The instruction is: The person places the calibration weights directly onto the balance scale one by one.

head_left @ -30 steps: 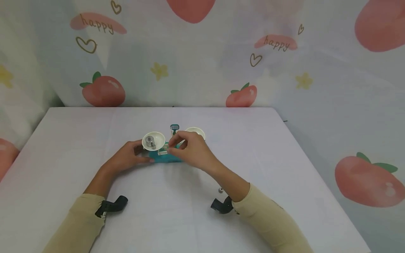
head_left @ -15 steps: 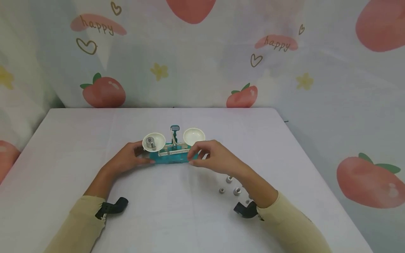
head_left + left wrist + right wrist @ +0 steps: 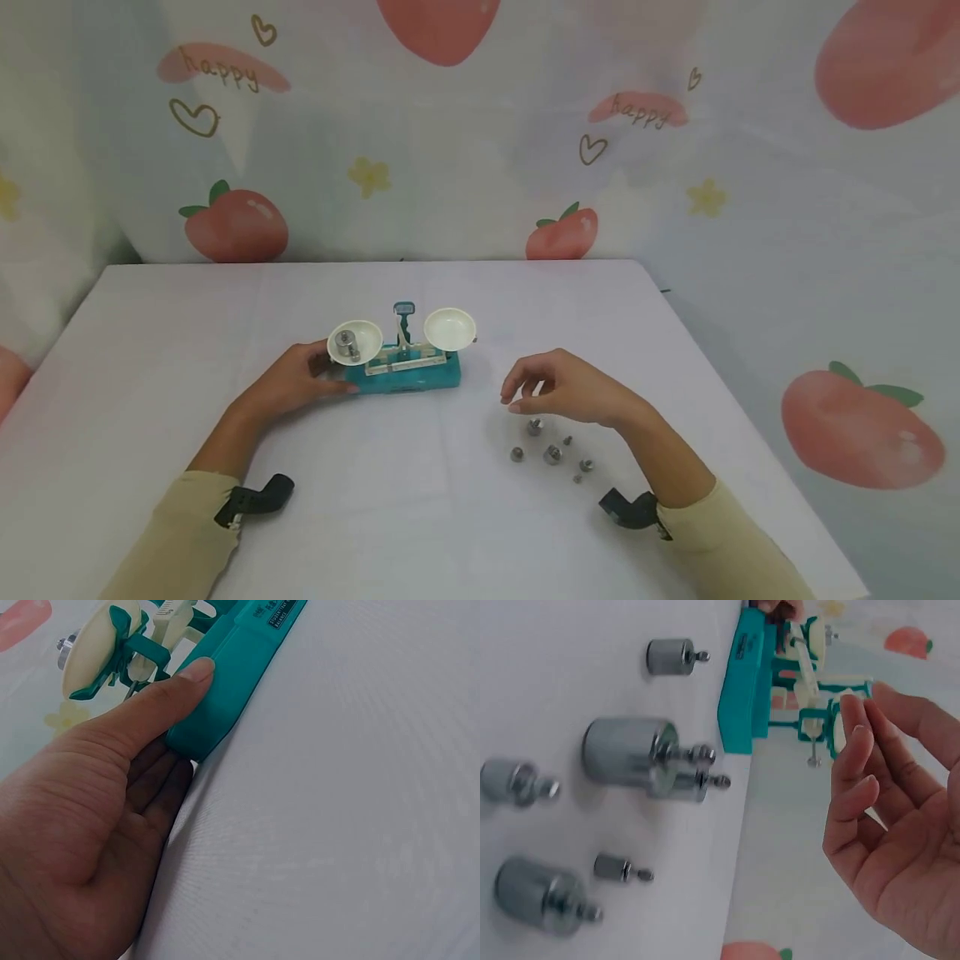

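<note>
A teal balance scale point(image 3: 405, 381) with two white pans stands in the middle of the table. Metal weights point(image 3: 347, 343) sit in its left pan point(image 3: 369, 337); the right pan point(image 3: 450, 330) is bare. My left hand point(image 3: 292, 377) grips the left end of the base, and in the left wrist view the thumb point(image 3: 169, 694) lies along its front with the fingers behind the end. To the right of the scale, my right hand point(image 3: 573, 387) hovers with loosely bent fingers and holds nothing. Just below it stand several loose metal weights point(image 3: 552, 455) of different sizes.
A white cloth point(image 3: 360, 517) covers the table. Behind it hangs a fabric backdrop point(image 3: 465, 150) printed with peaches. A black wrist camera mount point(image 3: 630, 510) on the right sleeve sits close to the loose weights.
My right hand has moved right, away from the front of the scale's beam, to over the loose weights, uncovering the right pan. The left hand stays on the base.
</note>
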Motion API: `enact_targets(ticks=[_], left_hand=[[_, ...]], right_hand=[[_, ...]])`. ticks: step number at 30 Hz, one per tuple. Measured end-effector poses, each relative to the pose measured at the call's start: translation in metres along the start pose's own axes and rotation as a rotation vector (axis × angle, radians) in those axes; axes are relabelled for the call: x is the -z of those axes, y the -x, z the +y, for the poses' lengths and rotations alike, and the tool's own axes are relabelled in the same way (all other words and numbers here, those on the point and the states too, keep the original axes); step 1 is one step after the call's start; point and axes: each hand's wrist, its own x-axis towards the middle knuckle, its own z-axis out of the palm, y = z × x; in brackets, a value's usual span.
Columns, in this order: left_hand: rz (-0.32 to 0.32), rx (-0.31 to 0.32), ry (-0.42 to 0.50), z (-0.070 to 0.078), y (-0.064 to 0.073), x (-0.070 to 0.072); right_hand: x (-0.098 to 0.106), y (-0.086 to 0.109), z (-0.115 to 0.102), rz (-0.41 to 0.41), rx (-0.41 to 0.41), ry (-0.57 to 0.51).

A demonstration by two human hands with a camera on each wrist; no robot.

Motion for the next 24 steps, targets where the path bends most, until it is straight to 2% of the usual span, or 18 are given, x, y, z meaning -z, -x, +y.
enact_targets(ticks=[5, 11, 17, 24], left_hand=[[0.003, -0.007, 0.007, -0.001, 0.001, 0.000], [0.001, -0.006, 0.019, -0.002, 0.000, -0.001], [-0.001, -0.009, 0.018, -0.002, 0.000, -0.003], [0.004, -0.004, 0.009, -0.001, 0.001, -0.002]], right_hand=[[0.014, 0.020, 0.022, -0.035, 0.021, 0.077], [0.022, 0.036, 0.048, 0.000, -0.026, 0.045], [0.021, 0.043, 0.065, 0.007, -0.066, -0.011], [0.015, 0.040, 0.082, -0.030, -0.061, -0.063]])
